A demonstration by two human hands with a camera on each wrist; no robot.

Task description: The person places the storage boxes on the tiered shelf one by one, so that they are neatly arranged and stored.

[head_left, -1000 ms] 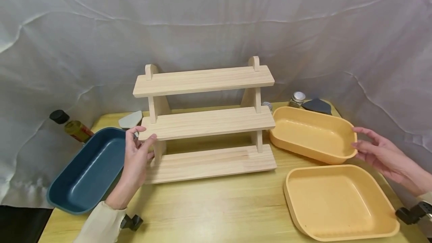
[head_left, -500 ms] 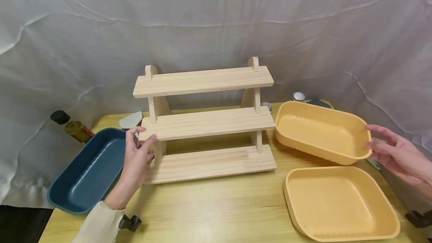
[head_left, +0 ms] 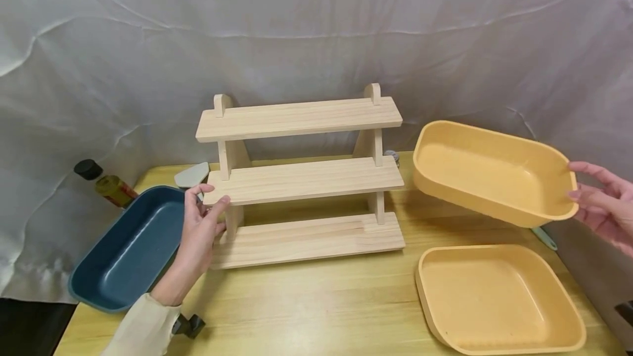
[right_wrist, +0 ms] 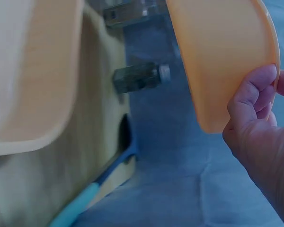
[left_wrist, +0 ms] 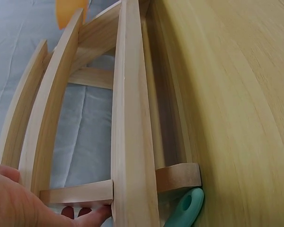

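Note:
A pale wooden three-tier shelf rack (head_left: 304, 180) stands in the middle of the table. My left hand (head_left: 193, 240) grips the left end of its middle board, thumb on top; in the left wrist view its fingers (left_wrist: 92, 216) lie by the side support. At the right, my right hand (head_left: 605, 202) pinches the end rim of a deep yellow oblong bin (head_left: 494, 172). The bin is raised off the table and tilted, its right end lower. Seen from the right wrist, my fingers (right_wrist: 253, 90) hook over the bin's rim. A second, wider yellow bin (head_left: 499, 298) lies below it.
On the left are a dark blue bin (head_left: 131, 251), an oil bottle (head_left: 116, 190) with a black cap and a pale utensil head (head_left: 192, 175). Behind the raised bin are a spice jar (right_wrist: 137, 78) and a teal-handled utensil (right_wrist: 80, 201). A grey curtain (head_left: 306, 32) hangs behind.
My right hand has lifted the oblong yellow bin up and to the right, so it now hides the jar and dark utensil head behind it. The left hand and rack have stayed put.

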